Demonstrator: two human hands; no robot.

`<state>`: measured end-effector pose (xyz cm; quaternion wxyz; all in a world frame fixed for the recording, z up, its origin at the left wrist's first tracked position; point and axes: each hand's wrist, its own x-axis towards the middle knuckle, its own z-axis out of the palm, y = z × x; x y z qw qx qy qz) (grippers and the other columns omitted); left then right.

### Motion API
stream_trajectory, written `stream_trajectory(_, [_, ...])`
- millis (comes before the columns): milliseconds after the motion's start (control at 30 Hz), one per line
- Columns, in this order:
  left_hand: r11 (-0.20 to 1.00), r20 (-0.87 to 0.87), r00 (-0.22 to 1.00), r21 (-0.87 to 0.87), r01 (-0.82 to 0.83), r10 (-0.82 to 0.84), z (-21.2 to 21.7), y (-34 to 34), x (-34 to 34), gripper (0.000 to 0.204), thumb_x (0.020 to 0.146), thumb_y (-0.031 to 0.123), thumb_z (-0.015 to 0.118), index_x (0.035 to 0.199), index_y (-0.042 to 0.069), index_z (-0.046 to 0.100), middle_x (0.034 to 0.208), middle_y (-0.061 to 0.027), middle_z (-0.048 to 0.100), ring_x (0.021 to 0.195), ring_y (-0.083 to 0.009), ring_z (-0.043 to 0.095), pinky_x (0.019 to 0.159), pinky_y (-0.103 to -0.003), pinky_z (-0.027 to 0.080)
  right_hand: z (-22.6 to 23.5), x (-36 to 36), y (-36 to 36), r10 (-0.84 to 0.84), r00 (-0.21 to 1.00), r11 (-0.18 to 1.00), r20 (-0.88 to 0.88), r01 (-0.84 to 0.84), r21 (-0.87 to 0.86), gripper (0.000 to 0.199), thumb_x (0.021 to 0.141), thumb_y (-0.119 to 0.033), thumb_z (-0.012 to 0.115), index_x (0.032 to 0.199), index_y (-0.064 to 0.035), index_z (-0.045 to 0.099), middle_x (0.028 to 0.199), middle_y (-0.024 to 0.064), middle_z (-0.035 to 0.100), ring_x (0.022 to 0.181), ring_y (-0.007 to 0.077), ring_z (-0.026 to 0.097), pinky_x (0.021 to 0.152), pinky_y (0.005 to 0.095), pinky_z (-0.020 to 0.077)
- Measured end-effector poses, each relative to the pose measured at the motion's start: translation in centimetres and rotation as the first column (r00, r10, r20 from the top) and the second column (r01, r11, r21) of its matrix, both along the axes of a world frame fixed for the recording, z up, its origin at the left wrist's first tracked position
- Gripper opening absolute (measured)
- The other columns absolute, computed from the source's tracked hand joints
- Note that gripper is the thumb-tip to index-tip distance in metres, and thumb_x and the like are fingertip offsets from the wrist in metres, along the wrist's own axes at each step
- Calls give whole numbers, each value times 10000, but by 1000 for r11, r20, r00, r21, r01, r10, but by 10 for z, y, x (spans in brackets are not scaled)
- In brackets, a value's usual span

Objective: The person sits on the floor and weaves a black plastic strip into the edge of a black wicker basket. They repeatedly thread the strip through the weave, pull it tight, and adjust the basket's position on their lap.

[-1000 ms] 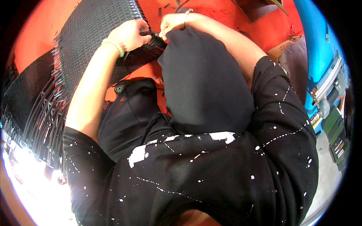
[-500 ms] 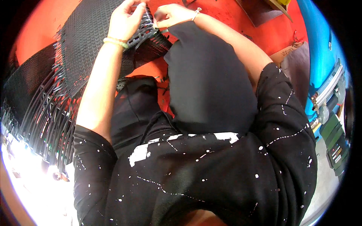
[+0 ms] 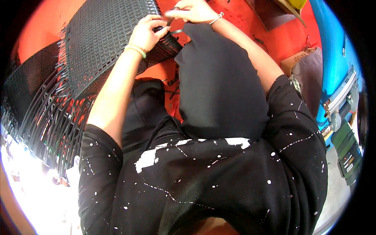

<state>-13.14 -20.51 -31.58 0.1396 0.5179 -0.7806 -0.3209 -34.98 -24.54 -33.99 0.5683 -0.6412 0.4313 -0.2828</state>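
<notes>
A black woven wicker panel (image 3: 103, 37) lies at the upper left, its right edge wrapped with black strips. At that edge my left hand (image 3: 147, 33) is bent, thumb and fingers closed on the weave's border. Just to the right, my right hand (image 3: 195, 11) pinches a dark strip (image 3: 170, 20) that runs down toward the left fingertips. The right fingertips are slightly blurred. A shorter strip end (image 3: 177, 31) pokes out by the panel's corner, close to my knee.
Loose black strips (image 3: 47, 129) fan out from a second woven part (image 3: 27, 76) at the left. Beneath is a red surface (image 3: 235, 23) with scattered scraps. At the right are a cardboard piece (image 3: 295, 59), a blue curved object (image 3: 333, 43) and a dark green case (image 3: 348, 154).
My left hand has moved down and right along the panel's edge, uncovering more weave. My right hand has shifted right and slightly up, and a dark strip now shows between its fingers.
</notes>
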Motion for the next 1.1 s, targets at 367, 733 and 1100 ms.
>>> stream_trajectory(367, [980,-96,994,198,-24,44,16,-10,-11,150,845,179,728,900,48,679,828,-66,698,792,-168,672,774,-292,525,-28,-2,-5,-36,973,980,230,80,-184,248,842,-250,782,792,-34,671,747,-1,628,631,81,554,557,234,435])
stream_trajectory(733, [785,-288,925,619,-19,249,101,-50,-2,211,928,168,674,1092,37,696,1034,-12,700,967,-106,633,886,-269,499,-5,-4,0,361,881,923,304,-383,15,304,798,-231,822,966,-54,641,902,23,663,765,133,634,668,304,532])
stream_trajectory(1100, [963,-157,964,196,-185,217,73,-52,-18,239,922,170,673,1105,17,686,987,-38,698,920,-127,631,848,-280,492,2,3,0,124,986,988,112,-134,82,197,881,-206,723,942,-21,749,791,72,720,728,104,641,684,289,514])
